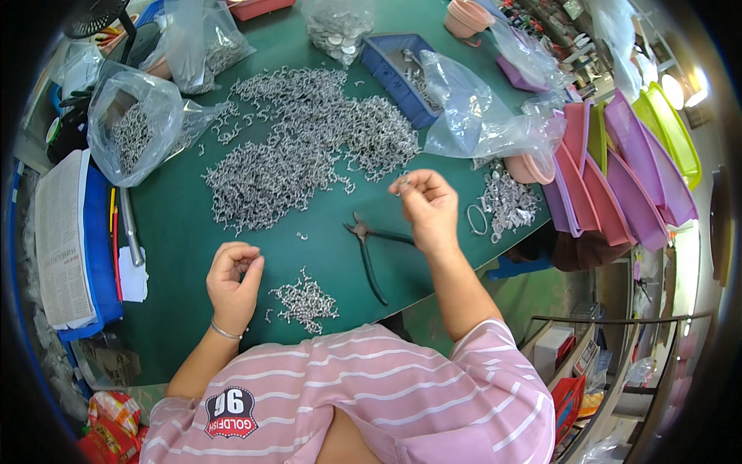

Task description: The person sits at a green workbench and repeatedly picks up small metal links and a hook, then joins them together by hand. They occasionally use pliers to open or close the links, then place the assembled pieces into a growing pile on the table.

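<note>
My right hand point(430, 206) pinches a small silver metal piece point(404, 182) between thumb and fingertips, just right of a large heap of similar small metal pieces point(301, 145). Below it on the green table lie diagonal cutting pliers point(366, 249) with dark green handles, jaws slightly apart. My left hand point(234, 278) hovers with curled fingers beside a smaller pile of metal pieces point(307, 303); whether anything is inside its fingers cannot be seen. One loose piece point(302, 236) lies between the large heap and the small pile.
A blue plastic bin point(400, 75) and clear plastic bags point(136, 124) stand around the heap. Another metal pile point(510, 197) sits near the right edge, beside stacked coloured baskets point(623, 174). On the left are a newspaper point(64, 243), pencils point(116, 249) and a metal rod point(131, 226).
</note>
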Motion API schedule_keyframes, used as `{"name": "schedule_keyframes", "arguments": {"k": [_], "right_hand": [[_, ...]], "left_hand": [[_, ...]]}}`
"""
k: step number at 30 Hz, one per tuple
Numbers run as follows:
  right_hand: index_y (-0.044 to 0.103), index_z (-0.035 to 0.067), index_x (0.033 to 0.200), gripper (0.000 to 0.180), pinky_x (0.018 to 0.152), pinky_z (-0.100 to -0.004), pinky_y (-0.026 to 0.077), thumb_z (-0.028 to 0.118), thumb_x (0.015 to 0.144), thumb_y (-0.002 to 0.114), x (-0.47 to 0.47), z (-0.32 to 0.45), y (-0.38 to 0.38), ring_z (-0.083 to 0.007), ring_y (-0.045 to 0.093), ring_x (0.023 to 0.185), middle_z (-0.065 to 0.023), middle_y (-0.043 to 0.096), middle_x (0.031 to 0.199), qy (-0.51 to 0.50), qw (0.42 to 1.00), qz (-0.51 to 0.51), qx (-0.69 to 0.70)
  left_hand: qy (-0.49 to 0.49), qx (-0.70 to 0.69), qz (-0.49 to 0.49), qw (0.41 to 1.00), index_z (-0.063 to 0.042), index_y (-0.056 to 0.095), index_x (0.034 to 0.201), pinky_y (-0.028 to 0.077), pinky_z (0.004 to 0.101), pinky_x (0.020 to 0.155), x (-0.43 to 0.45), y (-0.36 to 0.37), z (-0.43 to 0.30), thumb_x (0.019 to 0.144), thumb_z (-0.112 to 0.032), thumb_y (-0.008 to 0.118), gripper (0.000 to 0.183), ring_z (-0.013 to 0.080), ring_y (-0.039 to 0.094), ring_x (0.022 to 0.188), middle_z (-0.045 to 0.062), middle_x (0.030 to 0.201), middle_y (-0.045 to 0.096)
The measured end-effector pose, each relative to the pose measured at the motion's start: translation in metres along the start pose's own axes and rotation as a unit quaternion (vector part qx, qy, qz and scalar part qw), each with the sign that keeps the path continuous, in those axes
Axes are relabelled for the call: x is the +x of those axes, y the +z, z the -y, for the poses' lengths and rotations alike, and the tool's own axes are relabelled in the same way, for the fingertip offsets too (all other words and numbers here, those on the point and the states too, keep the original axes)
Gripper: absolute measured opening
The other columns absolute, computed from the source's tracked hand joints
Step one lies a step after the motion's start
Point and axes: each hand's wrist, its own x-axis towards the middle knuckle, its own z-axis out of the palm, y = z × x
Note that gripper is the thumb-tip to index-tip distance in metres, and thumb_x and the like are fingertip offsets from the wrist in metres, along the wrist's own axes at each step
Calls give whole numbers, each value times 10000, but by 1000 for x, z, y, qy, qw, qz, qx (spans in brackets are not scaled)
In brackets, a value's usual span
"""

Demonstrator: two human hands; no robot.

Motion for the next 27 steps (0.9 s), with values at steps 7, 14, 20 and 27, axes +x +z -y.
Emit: {"name": "schedule_keyframes", "arguments": {"k": [7,14,20,27], "right_hand": [[592,35,886,61,383,-191,273,80,856,620,56,23,-87,-22,362,433,-69,669,796,105,984,-144,25],[617,37,892,78,379,-196,280,110,868,631,47,7,-73,-26,393,439,-53,680,828,167,980,-30,-106],[566,-3,989,218,479,-236,380,207,933,552,130,23,-75,-92,489,590,-76,620,840,109,991,-53,54],[251,-124,1320,570,1012,-503,419,348,1009,327,141,19,-38,-412,470,1159,-307,426,1251,152,918,-100,354]], "left_hand": [[-9,-12,0,1000,18,603,901,476,202,689,-1,0,2,793,92,631,133,89,556,790,57,955,548],[-11,-7,6,1000,17,608,902,491,208,686,0,1,1,795,81,633,127,97,574,785,60,947,561],[-5,6,4,1000,22,612,894,491,209,675,0,1,3,795,72,636,113,96,578,772,63,941,571],[-5,22,6,1000,24,600,892,467,195,657,0,-1,0,807,81,622,104,72,549,758,46,942,549]]}}
